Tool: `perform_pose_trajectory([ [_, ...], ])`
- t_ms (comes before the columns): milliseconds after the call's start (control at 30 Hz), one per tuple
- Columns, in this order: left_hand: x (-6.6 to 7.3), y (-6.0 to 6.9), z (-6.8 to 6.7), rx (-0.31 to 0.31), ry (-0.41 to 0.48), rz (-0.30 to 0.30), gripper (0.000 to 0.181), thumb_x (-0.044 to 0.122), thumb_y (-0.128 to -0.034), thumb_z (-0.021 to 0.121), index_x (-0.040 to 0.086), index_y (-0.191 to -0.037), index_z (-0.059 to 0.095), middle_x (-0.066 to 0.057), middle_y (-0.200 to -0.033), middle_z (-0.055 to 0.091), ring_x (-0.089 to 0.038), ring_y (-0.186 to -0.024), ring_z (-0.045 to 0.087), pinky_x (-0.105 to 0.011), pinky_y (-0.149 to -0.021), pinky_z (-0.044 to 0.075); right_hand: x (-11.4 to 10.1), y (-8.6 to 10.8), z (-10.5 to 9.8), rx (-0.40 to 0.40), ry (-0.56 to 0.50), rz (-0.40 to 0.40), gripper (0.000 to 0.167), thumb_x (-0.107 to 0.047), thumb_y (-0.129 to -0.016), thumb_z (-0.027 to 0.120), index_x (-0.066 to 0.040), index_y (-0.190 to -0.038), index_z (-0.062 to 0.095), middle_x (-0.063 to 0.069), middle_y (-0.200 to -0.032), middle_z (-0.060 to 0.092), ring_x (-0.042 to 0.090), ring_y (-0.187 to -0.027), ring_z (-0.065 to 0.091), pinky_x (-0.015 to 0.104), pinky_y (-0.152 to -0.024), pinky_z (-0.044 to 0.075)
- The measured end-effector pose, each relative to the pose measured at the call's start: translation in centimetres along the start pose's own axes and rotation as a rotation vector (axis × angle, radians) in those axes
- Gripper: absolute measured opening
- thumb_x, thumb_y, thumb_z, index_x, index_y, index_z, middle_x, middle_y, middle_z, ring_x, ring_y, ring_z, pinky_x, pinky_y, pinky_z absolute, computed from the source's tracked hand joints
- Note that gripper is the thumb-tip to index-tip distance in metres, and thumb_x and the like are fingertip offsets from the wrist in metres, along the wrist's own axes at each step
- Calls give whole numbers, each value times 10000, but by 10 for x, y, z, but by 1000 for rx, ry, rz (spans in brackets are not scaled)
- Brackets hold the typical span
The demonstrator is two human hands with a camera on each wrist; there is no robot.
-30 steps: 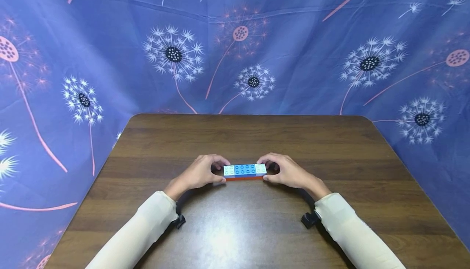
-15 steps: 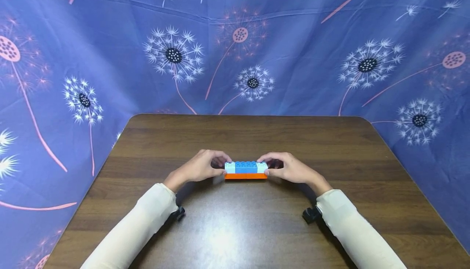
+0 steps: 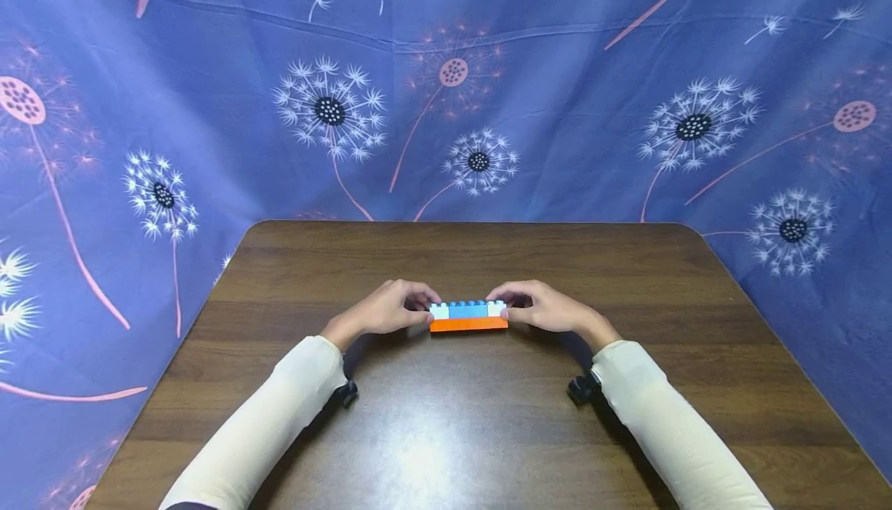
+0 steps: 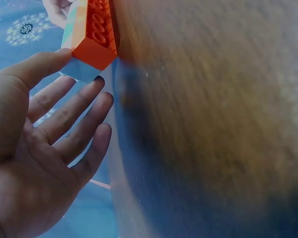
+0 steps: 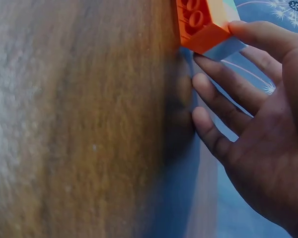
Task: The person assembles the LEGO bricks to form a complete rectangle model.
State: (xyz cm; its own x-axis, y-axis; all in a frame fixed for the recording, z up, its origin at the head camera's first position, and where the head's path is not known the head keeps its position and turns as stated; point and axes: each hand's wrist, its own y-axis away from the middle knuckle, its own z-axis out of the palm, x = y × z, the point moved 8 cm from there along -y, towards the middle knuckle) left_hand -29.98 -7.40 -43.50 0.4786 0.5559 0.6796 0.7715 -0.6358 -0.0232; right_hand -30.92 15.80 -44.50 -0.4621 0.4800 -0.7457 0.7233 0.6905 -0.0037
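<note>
A bar of toy building bricks (image 3: 468, 316) is held level in front of the person, with an orange lower layer and an upper layer of a blue brick (image 3: 468, 309) between two white ones. The left hand (image 3: 390, 307) pinches its left end between thumb and fingers. At the right end, the right hand (image 3: 547, 309) does the same. Hollow tubes on the orange underside (image 4: 98, 29) show in the left wrist view, so the bar is off the table there. In the right wrist view, the thumb rests on the orange brick's (image 5: 208, 37) edge.
The brown wooden table (image 3: 446, 394) spreads under both arms. Behind it hangs a blue cloth (image 3: 571, 107) printed with dandelions. A small black device (image 3: 581, 390) sits at the right wrist and another (image 3: 346, 392) at the left.
Both hands have raised the brick bar and tilted it, so its front side now shows where its studded top faced the head camera. The grip at both ends stays.
</note>
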Motion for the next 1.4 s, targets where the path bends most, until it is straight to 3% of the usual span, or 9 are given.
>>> perform_pose_trajectory([
  [233,-11,-10,-2,11,35,-28,235,189,-951,737,132,-1179,742,5,-1053,789,-102,-978,711,-353,-931,565,8,-2,-2,29,4,48,291,-183,-1019,639,-197,-1307,682,23,-1287,707,163,-1092,616,342,-944,506],
  [433,-18,-16,-2,4,52,-57,216,205,-978,704,152,-1183,749,2,-1098,785,-116,-1023,709,-375,-947,559,13,-3,-3,60,-3,69,288,-162,-1019,630,-192,-1299,690,28,-1244,718,168,-1101,620,340,-955,504],
  [967,-21,-21,-3,26,16,-80,191,210,-985,687,176,-1160,756,27,-1058,777,-106,-1002,696,-385,-956,547,18,-3,-3,109,7,129,274,-202,-1032,616,-235,-1296,686,10,-1279,694,183,-1097,632,395,-966,503],
  [1133,-20,-23,-5,38,-1,-76,220,207,-996,676,159,-1200,744,12,-1079,774,-122,-1017,696,-389,-961,546,17,-3,-6,136,32,123,284,-204,-1030,618,-203,-1306,684,32,-1300,679,199,-1099,630,411,-966,500],
  [1200,-19,-21,-8,67,13,-71,257,209,-1009,661,139,-1248,726,-14,-1109,773,-142,-1029,699,-399,-965,551,16,-2,-8,172,41,115,305,-223,-1034,619,-163,-1328,672,55,-1314,661,213,-1093,624,417,-961,498],
  [1300,-12,-16,-19,167,27,-48,316,227,-1024,641,117,-1317,690,-59,-1193,763,-191,-1090,707,-437,-991,553,11,4,-15,247,68,110,361,-277,-1044,612,-125,-1370,636,84,-1364,613,247,-1105,624,455,-968,504],
  [1400,3,-6,-32,289,-57,-32,371,315,-1027,631,149,-1356,671,-53,-1313,721,-238,-1203,676,-491,-1060,505,1,11,-23,304,116,111,428,-356,-1050,597,-142,-1421,586,100,-1485,528,312,-1198,626,533,-1016,507],
])
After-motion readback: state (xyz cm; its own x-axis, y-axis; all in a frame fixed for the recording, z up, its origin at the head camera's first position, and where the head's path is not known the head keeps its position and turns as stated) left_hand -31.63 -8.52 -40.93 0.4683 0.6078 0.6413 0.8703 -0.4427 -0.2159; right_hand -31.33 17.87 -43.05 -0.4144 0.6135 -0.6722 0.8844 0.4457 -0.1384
